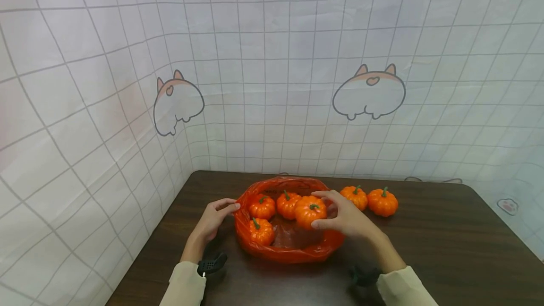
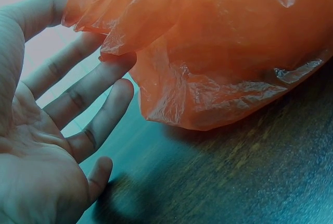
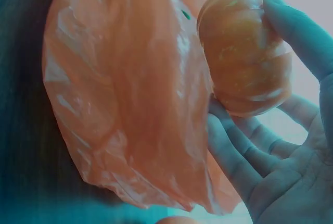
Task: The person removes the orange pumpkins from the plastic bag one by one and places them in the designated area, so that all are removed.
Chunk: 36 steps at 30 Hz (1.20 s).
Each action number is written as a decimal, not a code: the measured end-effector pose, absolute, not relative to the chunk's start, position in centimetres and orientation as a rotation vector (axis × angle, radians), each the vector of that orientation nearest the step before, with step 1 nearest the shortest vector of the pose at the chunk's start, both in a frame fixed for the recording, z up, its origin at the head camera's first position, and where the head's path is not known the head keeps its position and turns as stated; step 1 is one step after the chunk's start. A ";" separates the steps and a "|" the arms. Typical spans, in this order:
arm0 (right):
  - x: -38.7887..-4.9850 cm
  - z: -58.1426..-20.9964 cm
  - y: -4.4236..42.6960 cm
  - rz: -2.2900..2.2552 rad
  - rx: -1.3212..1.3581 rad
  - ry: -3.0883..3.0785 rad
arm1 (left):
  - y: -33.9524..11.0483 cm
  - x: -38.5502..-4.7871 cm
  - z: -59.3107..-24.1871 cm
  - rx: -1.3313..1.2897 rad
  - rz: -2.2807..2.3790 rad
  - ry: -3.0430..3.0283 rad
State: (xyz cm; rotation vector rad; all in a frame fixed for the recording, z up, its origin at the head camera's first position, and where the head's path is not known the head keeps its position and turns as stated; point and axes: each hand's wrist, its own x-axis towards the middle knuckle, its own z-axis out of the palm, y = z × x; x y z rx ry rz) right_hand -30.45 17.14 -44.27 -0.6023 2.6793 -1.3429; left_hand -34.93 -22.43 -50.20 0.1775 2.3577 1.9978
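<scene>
A red plastic bag [image 1: 293,255] stands with its mouth spread wide on the table. Inside it lie several small orange pumpkins with green stems, among them a front-left pumpkin [image 1: 261,232] and a back-left pumpkin [image 1: 261,207]. My left hand [image 1: 212,218] pinches the bag's left rim between thumb and fingers; in the left wrist view the gathered film [image 2: 130,15] covers some fingertips. Over the right side of the bag's mouth, my right hand [image 1: 346,216] grips another pumpkin [image 1: 309,211]. The right wrist view shows this pumpkin [image 3: 244,52] between the thumb and fingers, beside the bag's outer wall.
Two more pumpkins sit on the table right of the bag: a nearer one [image 1: 355,196], partly behind my right hand, and a farther one [image 1: 383,201]. The dark wooden table [image 1: 450,249] ends at a white grid-patterned curtain [image 1: 276,84] at the back and left.
</scene>
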 end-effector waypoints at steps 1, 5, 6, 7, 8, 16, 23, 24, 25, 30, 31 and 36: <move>-30.5 -44.2 17.3 -1.342 -0.593 2.686 | -22.4 -34.9 -50.2 0.176 2.000 2.357; -30.6 -44.0 17.9 -1.367 -0.565 2.681 | -22.4 -34.8 -50.2 0.172 2.009 2.354; -30.6 -44.0 18.0 -1.371 -0.557 2.680 | -22.4 -34.8 -50.2 0.168 2.013 2.353; -30.6 -43.9 18.2 -1.378 -0.546 2.678 | -22.3 -34.8 -50.1 0.165 2.014 2.354; -30.5 -43.7 18.3 -1.383 -0.535 2.674 | -22.3 -34.8 -50.1 0.166 2.012 2.357; -30.7 -43.0 19.9 -1.438 -0.501 2.677 | -22.3 -34.7 -50.1 0.179 2.015 2.362; -30.7 -42.3 22.3 -1.469 -0.564 2.743 | -22.3 -34.7 -50.1 0.173 2.017 2.361; -30.7 -42.2 22.7 -1.477 -0.564 2.747 | -22.3 -34.7 -50.1 0.168 2.020 2.358; -30.8 -42.1 23.0 -1.487 -0.563 2.749 | -22.3 -34.7 -50.1 0.168 2.014 2.362; -30.8 -41.7 24.5 -1.496 -0.542 2.781 | -22.3 -34.8 -50.1 0.158 2.017 2.354; -30.8 -41.7 24.8 -1.490 -0.534 2.795 | -22.3 -34.8 -50.1 0.163 2.013 2.355; -30.5 -41.4 25.9 -1.471 -0.499 2.856 | -22.4 -34.7 -50.0 0.173 2.014 2.343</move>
